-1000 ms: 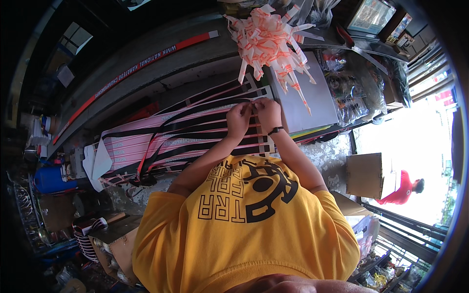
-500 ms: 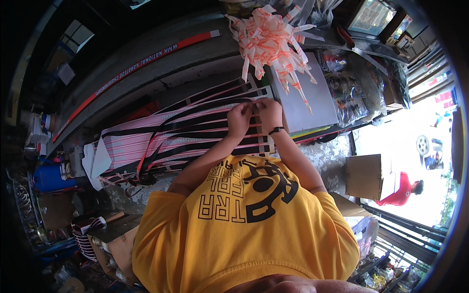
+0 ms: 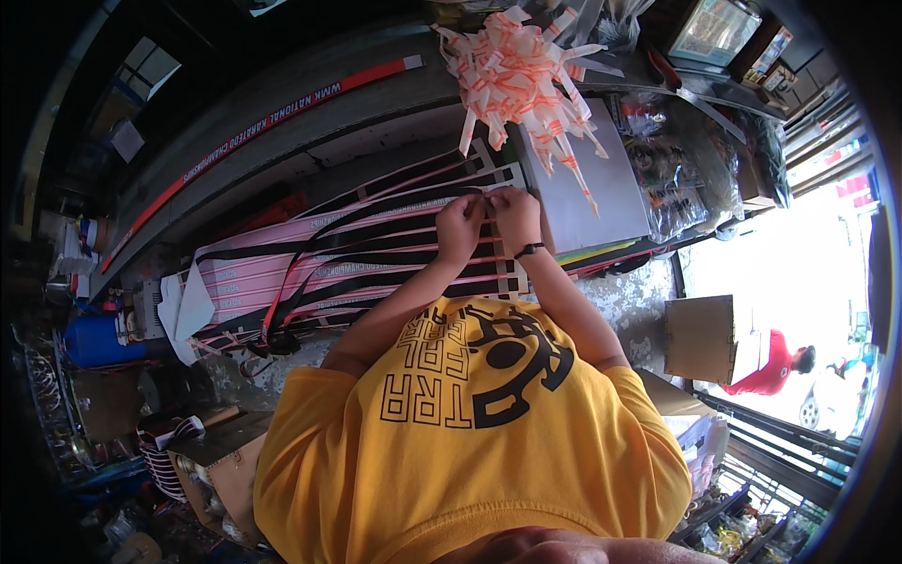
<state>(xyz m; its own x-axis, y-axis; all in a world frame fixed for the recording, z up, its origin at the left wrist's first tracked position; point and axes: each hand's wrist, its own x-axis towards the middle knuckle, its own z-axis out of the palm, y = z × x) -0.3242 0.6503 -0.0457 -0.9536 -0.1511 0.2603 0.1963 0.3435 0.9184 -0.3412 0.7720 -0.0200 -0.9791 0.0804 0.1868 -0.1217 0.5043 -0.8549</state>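
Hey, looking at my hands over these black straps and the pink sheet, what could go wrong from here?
The loose black straps lie across the pink sheet and could snag or tangle. The left hand and right hand work close together, so a fingertip grip, too small to make out, might slip. Trailing ends of the white-and-orange clump near the right hand could get in the way.

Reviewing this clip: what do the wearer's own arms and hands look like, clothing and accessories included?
Both hands are ungloved. The left hand has no band visible at its wrist; the right hand has a narrow dark wristband, too small to tell whether watch or bracelet. Short yellow sleeves leave the forearms uncovered.
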